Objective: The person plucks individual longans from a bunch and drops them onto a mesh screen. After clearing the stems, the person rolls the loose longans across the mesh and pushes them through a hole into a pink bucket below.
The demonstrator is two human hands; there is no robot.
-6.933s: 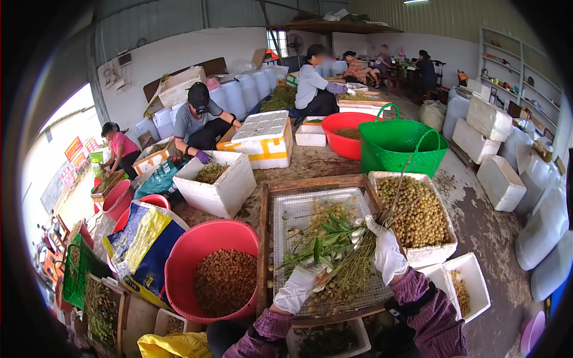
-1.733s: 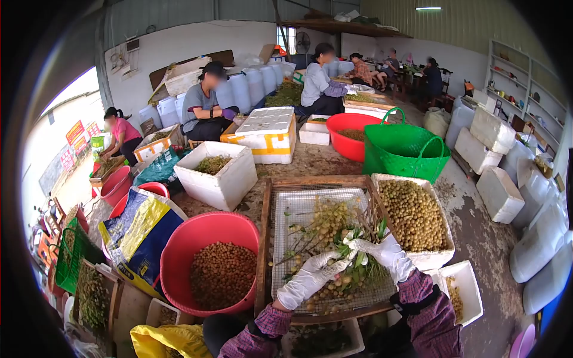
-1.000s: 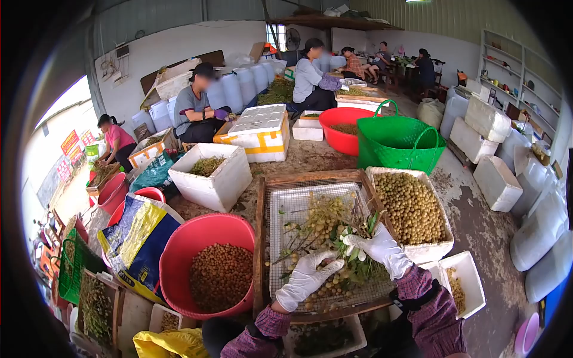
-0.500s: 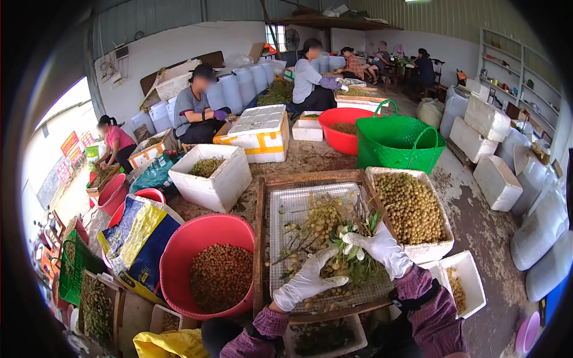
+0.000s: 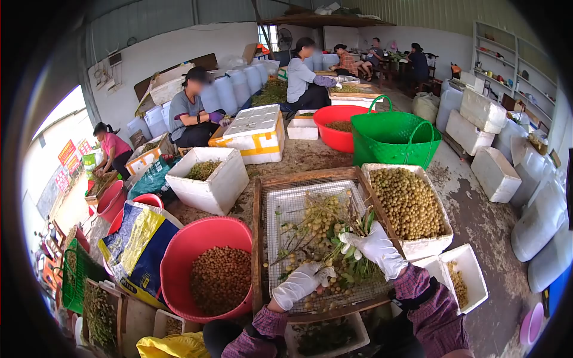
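A wooden-framed wire-mesh tray (image 5: 258,238) in front of me holds longan clusters (image 5: 322,216) with twigs and green leaves. My right hand (image 5: 377,250), in a white glove, is closed on a leafy longan branch (image 5: 352,253) at the tray's right side. My left hand (image 5: 302,284), also gloved in white, is over the front left of the mesh. Its fingers are bent together beside loose longans at the lower end of the branch. What they pinch, if anything, is hidden.
A red tub (image 5: 173,262) of brown longans stands left of the tray. On the right is a foam box (image 5: 427,244) full of longans, with a smaller white box (image 5: 474,277) below it. A green basket (image 5: 382,140) is behind. Several co-workers sit farther back.
My left hand's fingers, spread apart before, have drawn together near the loose longans. My right hand stays on the leafy branch, which has shifted slightly. The camera view has moved a little.
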